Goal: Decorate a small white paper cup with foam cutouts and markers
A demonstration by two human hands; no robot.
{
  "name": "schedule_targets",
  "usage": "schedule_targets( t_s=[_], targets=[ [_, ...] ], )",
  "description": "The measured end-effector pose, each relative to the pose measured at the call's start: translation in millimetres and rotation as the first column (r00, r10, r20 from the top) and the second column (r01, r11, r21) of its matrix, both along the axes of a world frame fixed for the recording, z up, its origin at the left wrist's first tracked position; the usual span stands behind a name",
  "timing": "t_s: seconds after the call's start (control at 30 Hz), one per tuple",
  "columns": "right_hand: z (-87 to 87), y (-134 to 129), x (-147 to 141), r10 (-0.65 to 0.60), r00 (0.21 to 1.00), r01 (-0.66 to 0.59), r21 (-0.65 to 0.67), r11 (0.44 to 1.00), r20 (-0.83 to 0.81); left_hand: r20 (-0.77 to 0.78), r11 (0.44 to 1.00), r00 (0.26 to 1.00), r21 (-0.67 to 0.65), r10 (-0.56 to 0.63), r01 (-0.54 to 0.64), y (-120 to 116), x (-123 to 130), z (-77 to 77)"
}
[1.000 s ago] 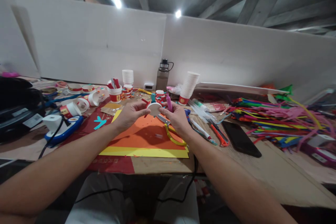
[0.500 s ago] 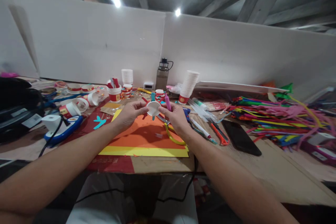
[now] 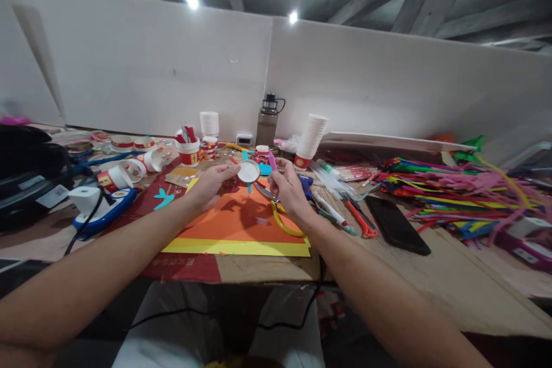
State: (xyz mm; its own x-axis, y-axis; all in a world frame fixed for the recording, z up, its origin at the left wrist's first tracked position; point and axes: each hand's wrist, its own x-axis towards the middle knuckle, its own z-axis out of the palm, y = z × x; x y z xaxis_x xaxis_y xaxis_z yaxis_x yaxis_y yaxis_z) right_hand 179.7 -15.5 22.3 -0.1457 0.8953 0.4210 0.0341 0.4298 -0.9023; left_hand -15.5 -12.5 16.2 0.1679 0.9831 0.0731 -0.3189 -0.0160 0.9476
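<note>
The round, white paper cup base [image 3: 249, 172] (blue and red strips [image 3: 245, 155] radiate from it) hangs above flat orange paper [image 3: 233, 227], its edge pinched by the inward-reaching left hand [image 3: 213, 185]; the right hand [image 3: 292, 188], fingers curled, clasps a slim pink pen-shaped tool [image 3: 272, 161] upright.

left hand [image 3: 215, 184]: pinched | right hand [image 3: 288, 190]: curled, apart | forearms [image 3: 116, 261]: extended forward, converging

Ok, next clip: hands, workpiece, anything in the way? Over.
Left fingers gripping white round piece, teal strips sticking out. Right fingers holding pink pen. Nearby clutter: yellow-handled scissors on orange paper.
</note>
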Motion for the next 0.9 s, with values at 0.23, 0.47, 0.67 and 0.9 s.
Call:
schedule_targets(
  t_s=[0.23, 0.47, 0.67, 0.9],
  targets=[
    [15.0, -14, 3, 0.095, 0.995, -0.096, 0.046, 0.994, 0.013, 0.03, 0.995, 0.996, -0.041, 0.09, -0.088, 7, -2, -3.6],
    [15.2, -18, 6, 0.32, 0.947, -0.319, 0.117, 0.94, 0.012, -0.057, 0.99, 0.99, 0.066, 0.131, -0.127, 6, -1, -4.5],
    [8.9, -25, 0, 0.283, 0.947, -0.311, 0.222, 0.924, 0.151, -0.046, 0.998, 0.998, 0.05, 0.03, -0.027, 7, -2, -7.7],
    [11.4, -25, 4, 0.046, 0.997, -0.061, 0.299, 0.952, 0.058, -0.093, 0.999, 0.995, 0.052, 0.021, -0.016, 4, 4, -10.7]
  ],
)
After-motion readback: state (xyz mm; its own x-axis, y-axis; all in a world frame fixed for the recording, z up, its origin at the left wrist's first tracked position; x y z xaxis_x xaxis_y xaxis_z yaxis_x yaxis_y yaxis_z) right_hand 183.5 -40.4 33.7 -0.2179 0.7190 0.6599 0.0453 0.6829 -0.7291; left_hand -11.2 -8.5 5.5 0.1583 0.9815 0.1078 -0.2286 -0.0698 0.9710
